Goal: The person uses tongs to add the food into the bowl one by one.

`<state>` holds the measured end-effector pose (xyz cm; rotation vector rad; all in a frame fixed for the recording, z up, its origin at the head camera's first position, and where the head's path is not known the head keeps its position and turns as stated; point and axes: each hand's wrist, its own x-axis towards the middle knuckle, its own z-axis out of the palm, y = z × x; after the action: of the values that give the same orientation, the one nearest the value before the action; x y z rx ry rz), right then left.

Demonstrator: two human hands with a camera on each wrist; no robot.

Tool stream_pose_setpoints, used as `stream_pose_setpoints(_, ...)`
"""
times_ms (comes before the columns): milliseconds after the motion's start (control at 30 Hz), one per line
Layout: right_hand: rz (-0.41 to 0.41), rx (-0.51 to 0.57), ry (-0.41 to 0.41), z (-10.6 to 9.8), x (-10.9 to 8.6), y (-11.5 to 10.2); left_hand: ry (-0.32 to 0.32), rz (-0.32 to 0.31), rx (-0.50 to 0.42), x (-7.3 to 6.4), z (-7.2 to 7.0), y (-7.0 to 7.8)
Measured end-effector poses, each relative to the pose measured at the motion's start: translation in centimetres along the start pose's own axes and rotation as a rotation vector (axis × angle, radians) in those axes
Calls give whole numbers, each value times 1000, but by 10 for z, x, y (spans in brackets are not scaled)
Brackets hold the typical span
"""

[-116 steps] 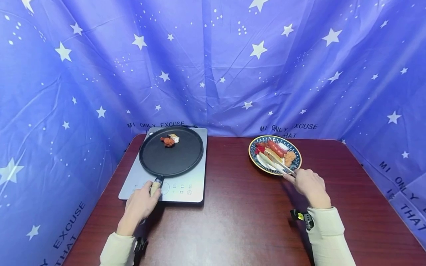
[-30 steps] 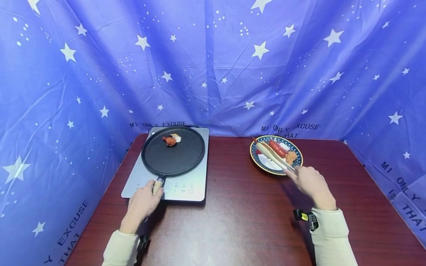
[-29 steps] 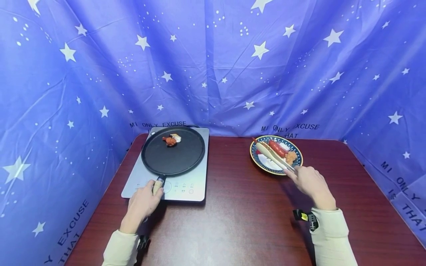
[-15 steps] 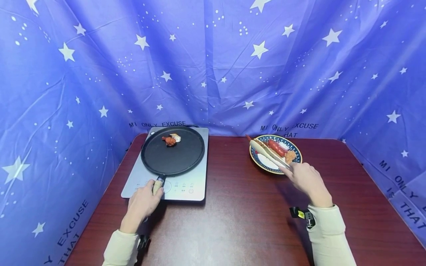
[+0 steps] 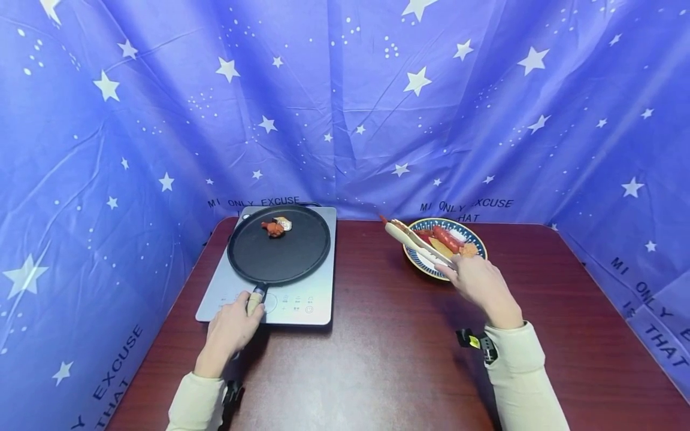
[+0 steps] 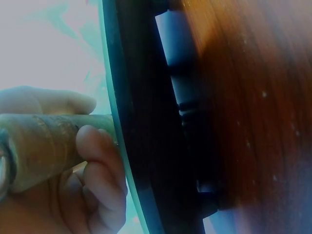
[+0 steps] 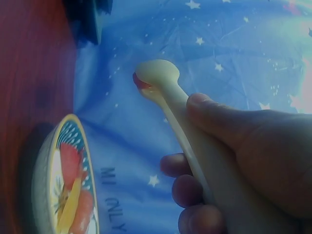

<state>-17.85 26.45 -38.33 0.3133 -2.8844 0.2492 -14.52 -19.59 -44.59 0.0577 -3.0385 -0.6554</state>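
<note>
My left hand point(image 5: 232, 329) grips the wooden handle point(image 5: 253, 303) of a flat black pan point(image 5: 280, 257); in the left wrist view the fingers point(image 6: 100, 151) curl round that handle. Two small foods lie near the pan's far side: a reddish-brown drumstick point(image 5: 273, 229) and a pale piece point(image 5: 284, 224). My right hand point(image 5: 480, 284) holds cream-tipped tongs point(image 5: 412, 239), with thumb and fingers wrapped round them. Between the tong tips sits a slim, pointed red piece of food point(image 5: 382, 219), mostly hidden by them. The tongs reach over the left rim of a patterned plate point(image 5: 470, 231).
On the plate lie a red sausage point(image 5: 446, 238), a yellow piece point(image 5: 443, 247), a fried nugget point(image 5: 468, 250) and something red. The pan rests on a silver induction cooker point(image 5: 318, 299) at the left of the brown table point(image 5: 366, 335). A blue star-print curtain point(image 5: 372, 120) encloses the table.
My right hand has lifted the red piece off the plate with the tongs and moved it left, past the rim. The left hand still holds the pan handle in the same place.
</note>
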Motion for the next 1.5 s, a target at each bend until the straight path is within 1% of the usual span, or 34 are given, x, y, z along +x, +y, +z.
stream_pose_setpoints(167,-73,-16,44,-2,8,-16,-6,-9,-2,0,0,0)
stream_pose_setpoints(300,-119,4,61,-2,15,-30,-7,-9,-7,0,0,1)
stream_pose_setpoints(567,-135,27,18,2,25,-57,-10,1,-8,-1,0,1)
stream_pose_setpoints(800,-204,21,12,12,34,-78,-18,-3,-9,-1,1,0)
stream_pose_setpoints(1000,-227,58,-15,18,39,-94,-19,-6,-9,0,1,-1)
stream_pose_setpoints(1200,-236,56,-46,23,45,-106,-17,-8,-10,0,0,0)
stream_pose_setpoints(1500,-254,16,-84,29,53,-122,-2,5,-11,-1,-1,0)
